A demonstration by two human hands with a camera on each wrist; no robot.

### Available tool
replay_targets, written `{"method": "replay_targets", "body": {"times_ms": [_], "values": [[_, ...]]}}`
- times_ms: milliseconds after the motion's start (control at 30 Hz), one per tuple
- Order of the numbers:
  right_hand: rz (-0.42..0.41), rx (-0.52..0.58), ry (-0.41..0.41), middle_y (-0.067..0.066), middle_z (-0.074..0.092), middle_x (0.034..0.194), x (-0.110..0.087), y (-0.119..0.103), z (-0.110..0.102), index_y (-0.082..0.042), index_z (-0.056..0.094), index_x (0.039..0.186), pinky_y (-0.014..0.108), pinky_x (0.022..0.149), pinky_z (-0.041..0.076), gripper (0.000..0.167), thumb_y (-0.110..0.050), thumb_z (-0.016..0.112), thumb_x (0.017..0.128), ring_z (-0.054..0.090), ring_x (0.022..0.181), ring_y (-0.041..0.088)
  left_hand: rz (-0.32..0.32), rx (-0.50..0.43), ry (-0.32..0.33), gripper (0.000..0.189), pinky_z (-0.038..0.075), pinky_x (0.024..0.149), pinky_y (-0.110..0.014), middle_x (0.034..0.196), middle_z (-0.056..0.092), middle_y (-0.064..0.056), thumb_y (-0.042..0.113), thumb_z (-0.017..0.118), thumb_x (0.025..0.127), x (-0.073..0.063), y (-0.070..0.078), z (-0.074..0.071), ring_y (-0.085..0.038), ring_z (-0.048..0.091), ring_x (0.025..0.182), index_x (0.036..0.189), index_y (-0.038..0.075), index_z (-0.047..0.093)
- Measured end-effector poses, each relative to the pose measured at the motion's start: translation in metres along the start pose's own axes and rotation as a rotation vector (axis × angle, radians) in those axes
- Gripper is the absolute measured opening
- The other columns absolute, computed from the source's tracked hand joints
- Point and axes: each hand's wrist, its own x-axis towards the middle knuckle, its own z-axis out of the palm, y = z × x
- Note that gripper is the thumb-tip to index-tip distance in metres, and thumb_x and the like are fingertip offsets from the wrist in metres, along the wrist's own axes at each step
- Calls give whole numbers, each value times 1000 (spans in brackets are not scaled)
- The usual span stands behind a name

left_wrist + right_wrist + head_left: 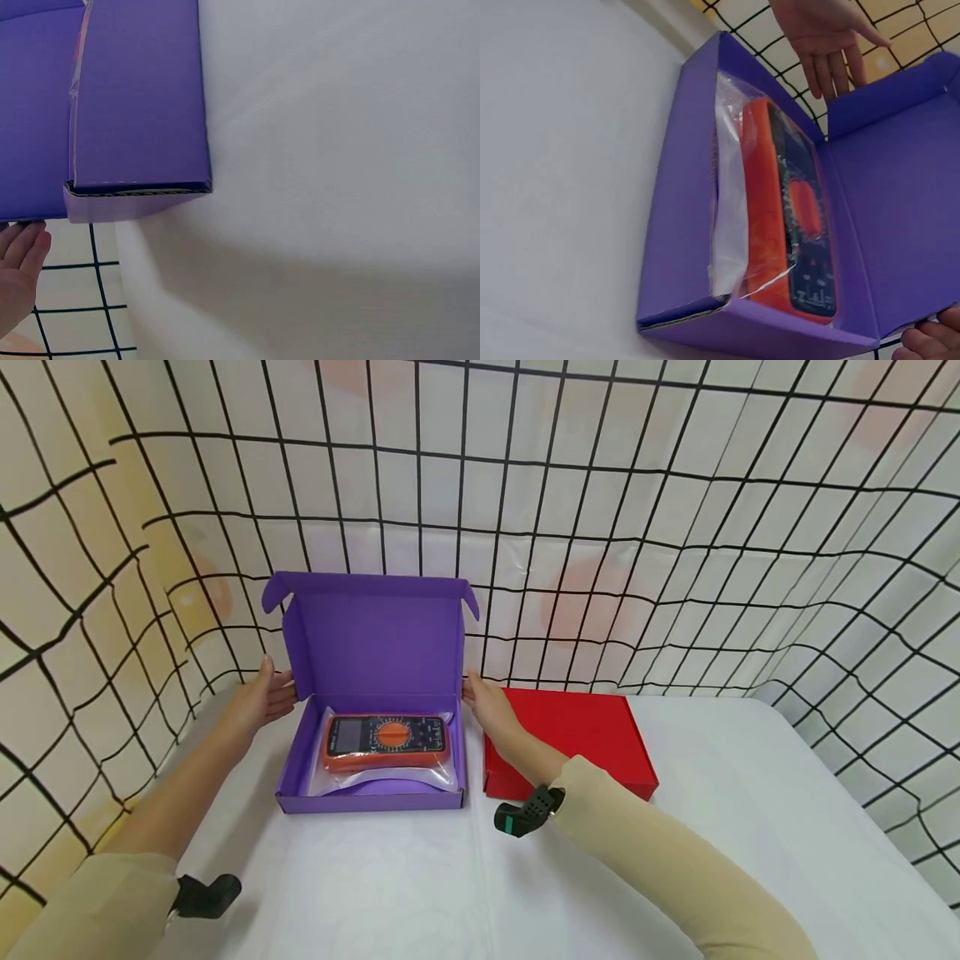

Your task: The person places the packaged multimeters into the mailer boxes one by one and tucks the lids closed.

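Observation:
A purple cardboard box [375, 805] stands on the table with its lid [382, 635] raised upright. Inside lies an orange-and-black multimeter [386, 739] with a round orange dial, wrapped in a clear plastic bag [330, 783]. At the lid's left side is my left hand [258, 697], fingers straight and thumb up; in the right wrist view this left hand [829, 41] shows an empty palm. My right hand [491, 706] is at the lid's right edge, its fingertips [930, 341] touching there and partly hidden in the head view.
A closed red box [577, 735] lies just right of the purple one, partly under my right forearm. White cloth covers the table [375, 885]. A white sheet with a black grid [585, 510] surrounds the back and sides.

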Motion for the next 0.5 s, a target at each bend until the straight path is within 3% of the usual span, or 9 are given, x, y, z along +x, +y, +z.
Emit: {"method": "replay_targets", "body": {"times_ms": [133, 367, 433, 500], "values": [[32, 12, -1, 13, 48, 135, -2, 6, -1, 0, 47, 133, 37, 106, 33, 57, -42, 29, 100, 44, 127, 22, -15, 25, -18, 84, 45, 91, -18, 136, 30, -33, 54, -1, 93, -3, -3, -1, -39, 31, 125, 140, -13, 18], [30, -19, -42, 12, 49, 135, -4, 12, -4, -2, 47, 134, 36, 106, 32, 60, -47, 28, 99, 42, 128, 21, -27, 28, -40, 84, 43, 95, -24, 136, 30, -33, 52, -3, 94, -7, -4, 1, -41, 32, 125, 138, -16, 18], [27, -26, -52, 12, 48, 135, -4, 13, -4, -1, 46, 134, 37, 106, 32, 60, -46, 27, 99, 41, 129, 22, -26, 29, -43, 84, 44, 93, -22, 136, 30, -33, 52, -3, 94, -8, -4, 1, -38, 35, 125, 138, -17, 18], [24, -33, -55, 13, 49, 134, -4, 14, -5, 0, 46, 133, 37, 106, 32, 60, -45, 26, 99, 42, 128, 23, -25, 12, -50, 86, 46, 90, -19, 136, 29, -34, 53, -2, 93, -8, -5, 1, -28, 46, 121, 138, -18, 18]]}}
